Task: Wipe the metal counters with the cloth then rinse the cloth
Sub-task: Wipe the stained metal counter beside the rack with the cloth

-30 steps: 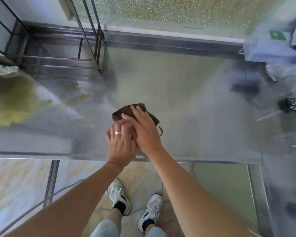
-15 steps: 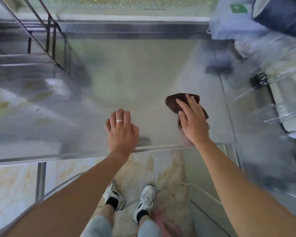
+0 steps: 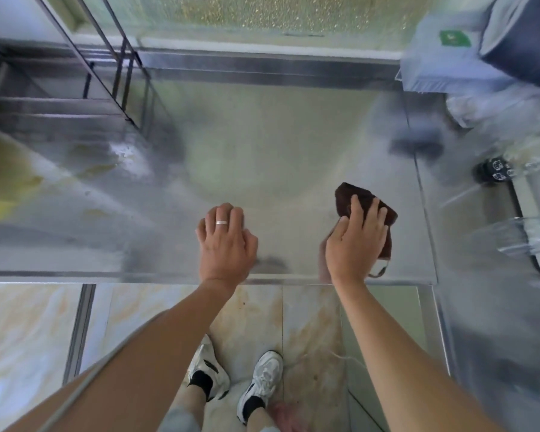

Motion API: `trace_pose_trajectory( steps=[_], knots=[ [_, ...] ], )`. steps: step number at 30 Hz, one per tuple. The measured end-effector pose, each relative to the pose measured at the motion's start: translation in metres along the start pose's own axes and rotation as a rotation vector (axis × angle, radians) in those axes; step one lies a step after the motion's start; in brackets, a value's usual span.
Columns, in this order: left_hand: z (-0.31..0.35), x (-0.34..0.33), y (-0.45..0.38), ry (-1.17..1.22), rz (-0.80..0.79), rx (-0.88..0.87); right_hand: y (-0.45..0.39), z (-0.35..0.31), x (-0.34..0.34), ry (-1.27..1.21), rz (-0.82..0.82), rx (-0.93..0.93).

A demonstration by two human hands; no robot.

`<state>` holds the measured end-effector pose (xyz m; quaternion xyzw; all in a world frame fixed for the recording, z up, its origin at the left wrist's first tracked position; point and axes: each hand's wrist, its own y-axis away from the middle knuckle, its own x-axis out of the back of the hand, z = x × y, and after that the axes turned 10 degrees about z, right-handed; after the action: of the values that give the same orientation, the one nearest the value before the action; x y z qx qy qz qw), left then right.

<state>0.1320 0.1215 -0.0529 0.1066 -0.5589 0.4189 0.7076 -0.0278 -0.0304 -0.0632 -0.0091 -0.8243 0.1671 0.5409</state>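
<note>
Surface (image 3: 262, 145): a brushed metal top, streaked with reflections, fills the frame from the front edge to the frosted window.
Rack (image 3: 113, 76): a dark wire frame stands at the far left corner.
Right hand (image 3: 354, 241): fingers spread flat, pressing the cloth near the front right edge.
Left hand (image 3: 226, 244): resting on the surface with fingers loosely bent, grasping nothing, a ring on one finger.
Cloth (image 3: 349, 198): dark brown, bunched under the right hand.

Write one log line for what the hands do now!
step: wiping | right hand: presses cloth on counter | left hand: rests on counter
</note>
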Motion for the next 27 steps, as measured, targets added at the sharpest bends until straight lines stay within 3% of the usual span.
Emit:
trace_pose_trajectory(
  steps=[7,11,13,19,27],
  knots=[
    [0.0,0.003,0.001,0.027,-0.017,0.029,0.009,-0.052,-0.015,-0.151,-0.029,0.048],
    [-0.003,-0.001,0.002,0.083,0.002,0.053,0.016,-0.122,-0.037,-0.388,-0.261,0.344],
    [-0.006,-0.002,0.002,0.165,0.034,0.115,0.017,-0.142,-0.035,-0.529,-0.348,0.387],
    [-0.009,0.005,-0.003,0.225,0.084,0.169,-0.02,-0.137,0.024,-0.958,-0.656,-0.024],
    [-0.02,0.005,0.0,0.088,0.043,0.083,-0.08,-0.072,0.027,-0.342,-0.507,0.025]
  ],
)
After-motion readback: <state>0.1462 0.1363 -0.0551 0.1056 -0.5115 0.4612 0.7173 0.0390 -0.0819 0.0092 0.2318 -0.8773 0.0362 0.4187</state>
